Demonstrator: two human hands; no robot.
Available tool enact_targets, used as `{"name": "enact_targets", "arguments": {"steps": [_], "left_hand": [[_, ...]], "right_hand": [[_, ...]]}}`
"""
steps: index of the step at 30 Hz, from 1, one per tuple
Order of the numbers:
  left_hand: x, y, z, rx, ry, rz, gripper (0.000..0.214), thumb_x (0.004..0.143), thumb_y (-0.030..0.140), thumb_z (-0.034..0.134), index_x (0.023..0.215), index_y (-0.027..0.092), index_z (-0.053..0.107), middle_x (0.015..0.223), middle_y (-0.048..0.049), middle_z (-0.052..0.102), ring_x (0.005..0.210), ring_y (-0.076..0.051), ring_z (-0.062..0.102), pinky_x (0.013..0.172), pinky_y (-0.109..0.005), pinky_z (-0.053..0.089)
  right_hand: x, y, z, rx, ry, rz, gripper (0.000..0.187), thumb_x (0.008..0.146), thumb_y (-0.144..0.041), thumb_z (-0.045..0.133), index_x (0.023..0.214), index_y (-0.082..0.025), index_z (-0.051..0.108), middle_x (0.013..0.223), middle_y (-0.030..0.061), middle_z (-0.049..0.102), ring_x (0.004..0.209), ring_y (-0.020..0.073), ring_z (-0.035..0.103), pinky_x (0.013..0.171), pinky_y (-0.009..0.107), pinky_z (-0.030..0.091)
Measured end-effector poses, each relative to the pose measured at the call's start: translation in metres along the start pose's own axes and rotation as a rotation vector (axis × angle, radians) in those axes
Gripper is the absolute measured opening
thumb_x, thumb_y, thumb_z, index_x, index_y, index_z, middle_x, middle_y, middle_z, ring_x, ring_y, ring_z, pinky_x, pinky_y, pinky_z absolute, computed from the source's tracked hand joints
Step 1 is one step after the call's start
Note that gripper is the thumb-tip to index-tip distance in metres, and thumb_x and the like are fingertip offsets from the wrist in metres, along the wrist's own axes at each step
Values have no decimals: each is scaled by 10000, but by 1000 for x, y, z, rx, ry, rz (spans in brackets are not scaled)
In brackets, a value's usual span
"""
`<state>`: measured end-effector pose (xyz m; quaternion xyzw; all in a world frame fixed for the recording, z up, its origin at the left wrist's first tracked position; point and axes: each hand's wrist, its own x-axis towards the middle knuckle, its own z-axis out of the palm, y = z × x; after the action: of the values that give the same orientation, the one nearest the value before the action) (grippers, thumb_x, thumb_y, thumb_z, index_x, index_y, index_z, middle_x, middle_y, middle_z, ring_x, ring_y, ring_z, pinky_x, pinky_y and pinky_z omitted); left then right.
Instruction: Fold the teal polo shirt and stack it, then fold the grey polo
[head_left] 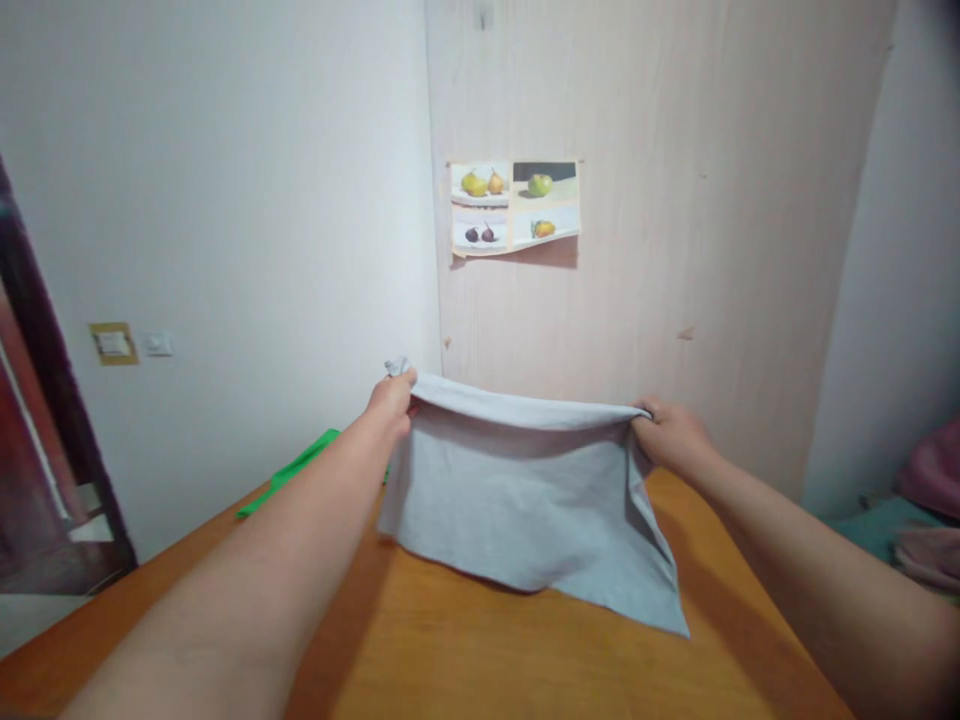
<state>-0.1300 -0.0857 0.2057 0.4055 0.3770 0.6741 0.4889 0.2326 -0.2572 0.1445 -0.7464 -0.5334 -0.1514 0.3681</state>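
A light grey cloth [525,510] hangs from both my hands over an orange wooden table [465,650]. Its lower edge rests on the tabletop. My left hand [391,403] pinches the cloth's upper left corner, fingers closed. My right hand [671,437] grips the upper right corner, fingers closed too. The top edge is stretched between the two hands, a little above the table.
A green cloth [294,470] lies at the table's far left edge. A wooden panel with a fruit picture [514,207] stands behind the table. White wall with a switch [158,345] at left. Pink and teal fabrics [922,510] lie at right.
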Motion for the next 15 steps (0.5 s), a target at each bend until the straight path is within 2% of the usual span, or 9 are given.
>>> {"name": "enact_targets", "arguments": {"steps": [2,5,8,11,15], "left_hand": [[8,14,5,-39,-26,54,130,803,225,673,918,189,627,828,-33,673,688,-146,653,655,-252,529],[8,35,6,-151,-97,231,193,814,274,685,982,198,629,922,-31,695,756,-139,663,704,-253,540],[-8,32,-11,-184,-154,349,217,795,287,701,981,188,648,986,-40,706,832,-151,668,725,-255,542],[-38,-5,-50,-89,-124,246,207,763,278,714,933,167,676,980,-51,715,833,-164,667,683,-243,532],[-92,-77,-121,105,-41,-71,317,662,281,774,936,145,692,895,-64,729,729,-176,661,583,-228,485]], "right_hand": [[12,-11,-7,-50,104,-6,295,824,-296,463,972,-248,714,861,58,727,778,233,637,588,277,383],[20,-23,-21,-31,248,-27,333,835,-290,455,1049,-263,708,978,57,735,830,246,645,613,292,405],[10,-16,-21,12,272,-89,349,821,-257,458,1072,-269,700,1023,41,732,876,245,657,668,302,448],[-19,6,-8,25,136,-184,345,816,-243,459,1066,-265,695,1028,38,730,909,245,666,751,325,492],[-78,39,14,22,-179,-340,295,830,-279,495,1026,-271,715,1088,44,731,993,259,667,862,371,518]]}}
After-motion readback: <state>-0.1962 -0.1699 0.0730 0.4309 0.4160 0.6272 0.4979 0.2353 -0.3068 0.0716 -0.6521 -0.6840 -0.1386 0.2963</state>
